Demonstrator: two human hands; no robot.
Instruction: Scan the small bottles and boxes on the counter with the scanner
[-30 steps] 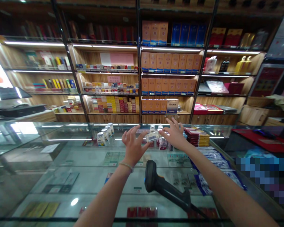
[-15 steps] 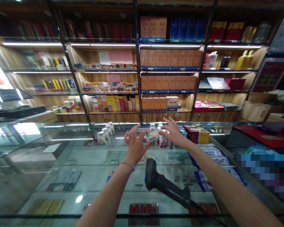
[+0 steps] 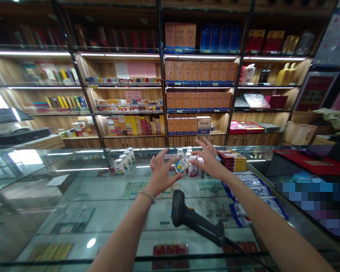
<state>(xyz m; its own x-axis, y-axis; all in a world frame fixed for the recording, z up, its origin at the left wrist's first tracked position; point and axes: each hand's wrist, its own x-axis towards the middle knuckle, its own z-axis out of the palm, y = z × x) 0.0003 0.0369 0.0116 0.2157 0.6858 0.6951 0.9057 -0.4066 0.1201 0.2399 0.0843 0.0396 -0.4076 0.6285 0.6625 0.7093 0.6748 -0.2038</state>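
A small clear bottle (image 3: 182,165) with a blue and yellow label is tilted between my two hands above the glass counter. My left hand (image 3: 162,170) has its thumb and forefinger around the left side of it. From the right, the fingertips of my right hand (image 3: 208,160) grip its other end. Right behind stand more small bottles, one with a white cap (image 3: 180,152), partly hidden by my fingers. On the left, a short row of similar bottles (image 3: 124,163) stands on the glass. A black barcode scanner (image 3: 197,219) lies nearer to me, below my hands.
Blue-and-white packets (image 3: 255,204) lie along the right, with a stack of red and yellow packs (image 3: 232,160) behind them. The glass counter (image 3: 110,196) shows goods inside. Shelves of boxes (image 3: 198,102) line the wall. A red mat (image 3: 308,162) lies at right.
The bottle has turned between my fingers, so its blue and yellow label now shows. Both hands stay in nearly the same place. The whole view has shifted slightly.
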